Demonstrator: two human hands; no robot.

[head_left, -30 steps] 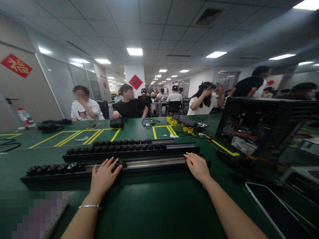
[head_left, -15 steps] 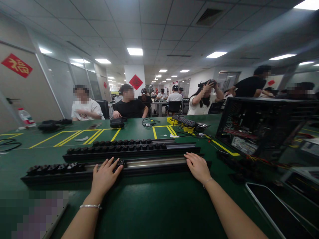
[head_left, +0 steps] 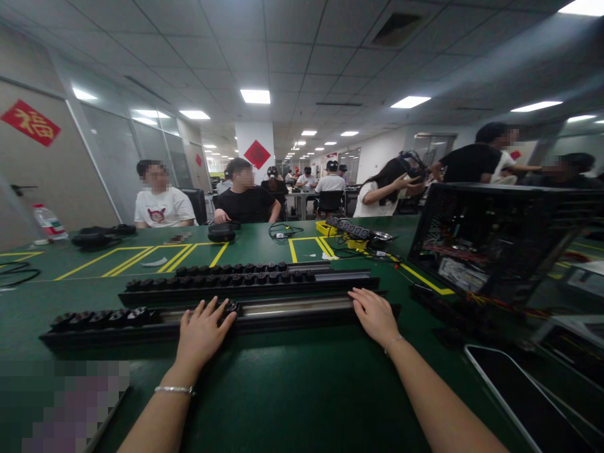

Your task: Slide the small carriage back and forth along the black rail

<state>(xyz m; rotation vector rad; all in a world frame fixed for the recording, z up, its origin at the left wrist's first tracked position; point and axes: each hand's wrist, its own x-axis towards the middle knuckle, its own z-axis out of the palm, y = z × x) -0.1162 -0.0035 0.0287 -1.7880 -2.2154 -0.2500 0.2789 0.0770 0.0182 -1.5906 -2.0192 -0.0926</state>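
Note:
A long black rail (head_left: pixel 292 313) with a shiny metal channel lies across the table before me. Over its left half rests my left hand (head_left: pixel 202 330), open, fingers spread. Its thumb and index finger are at a small black round-topped block (head_left: pixel 231 307) sitting in the channel; whether they grip it I cannot tell. My right hand (head_left: pixel 377 318) is open too, its fingertips on the rail's right end and holding nothing I can see. Several similar black blocks (head_left: pixel 101 319) stand in a row at the rail's left end.
Behind it lie more black rails (head_left: pixel 344 283) filled with rows of blocks. An open computer case (head_left: pixel 500 245) stands at the right, with a phone (head_left: pixel 523 396) nearer me. Yellow trays (head_left: pixel 326 229), cables and a black case (head_left: pixel 221 233) sit farther back. Several people are beyond the table.
My left hand has shifted slightly right along the rail, and the small block beside it seems to have moved a little with it. My right hand has stayed in place.

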